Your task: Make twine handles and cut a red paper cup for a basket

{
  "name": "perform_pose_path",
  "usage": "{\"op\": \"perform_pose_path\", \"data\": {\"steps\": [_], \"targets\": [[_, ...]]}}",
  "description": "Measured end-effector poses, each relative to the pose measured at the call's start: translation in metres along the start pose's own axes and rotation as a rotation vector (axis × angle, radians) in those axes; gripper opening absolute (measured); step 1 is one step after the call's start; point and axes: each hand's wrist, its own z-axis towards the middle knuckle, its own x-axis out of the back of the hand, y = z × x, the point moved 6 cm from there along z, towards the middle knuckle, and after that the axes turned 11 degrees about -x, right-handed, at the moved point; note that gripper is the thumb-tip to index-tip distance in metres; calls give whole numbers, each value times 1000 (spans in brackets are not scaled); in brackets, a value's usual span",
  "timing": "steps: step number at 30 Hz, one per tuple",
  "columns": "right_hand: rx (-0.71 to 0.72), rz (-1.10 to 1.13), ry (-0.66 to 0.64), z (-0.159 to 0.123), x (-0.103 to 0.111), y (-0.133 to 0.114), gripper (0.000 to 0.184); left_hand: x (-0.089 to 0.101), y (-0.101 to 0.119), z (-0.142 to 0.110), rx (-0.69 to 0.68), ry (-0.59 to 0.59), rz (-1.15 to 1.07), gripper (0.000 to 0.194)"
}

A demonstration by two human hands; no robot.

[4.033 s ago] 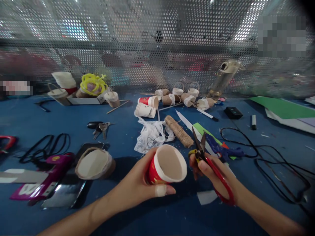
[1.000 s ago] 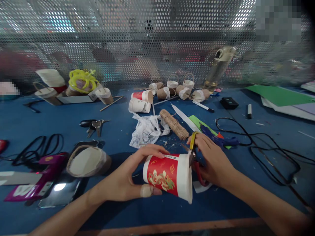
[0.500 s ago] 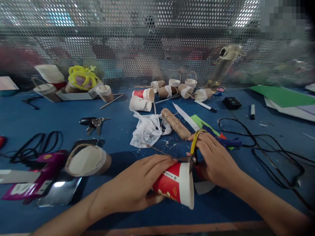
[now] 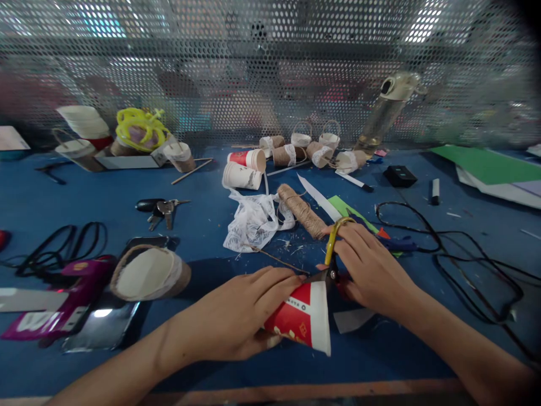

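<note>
A red and white paper cup (image 4: 298, 321) lies on its side in my left hand (image 4: 243, 313), its wide mouth facing right. My right hand (image 4: 367, 265) grips a pair of scissors (image 4: 332, 254) by the yellow handle. The dark blades meet the cup's upper side near the rim; their tips are partly hidden behind the cup and left fingers. Below my right hand a pale scrap of paper (image 4: 353, 320) rests on the blue table. Beyond my hands lie a spool of twine (image 4: 302, 213) and a crumpled white lace ribbon (image 4: 251, 220).
On the left are a twine-wrapped cup (image 4: 150, 273), a purple glue gun (image 4: 80, 287), a phone (image 4: 103, 324) and keys (image 4: 164, 210). Several small cup baskets (image 4: 323, 155) and a bottle (image 4: 386, 113) stand at the back. A black cable (image 4: 439, 242) curls on the right.
The scissors have shifted slightly left at the cup's rim, their handle tilting a little. The cup has moved slightly left in my left hand.
</note>
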Motion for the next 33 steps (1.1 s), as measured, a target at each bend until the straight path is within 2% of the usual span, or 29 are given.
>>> {"op": "perform_pose_path", "data": {"steps": [8,20,33], "targets": [[31,-26,53,0,3,-2,31,-1,-2,-4,27,17,-72,81],[90,-9,86,0,7,0,24,-3,-2,-8,17,8,-161,89],[99,33,96,-2,11,-6,26,0,6,-5,-71,74,-285,88]]}}
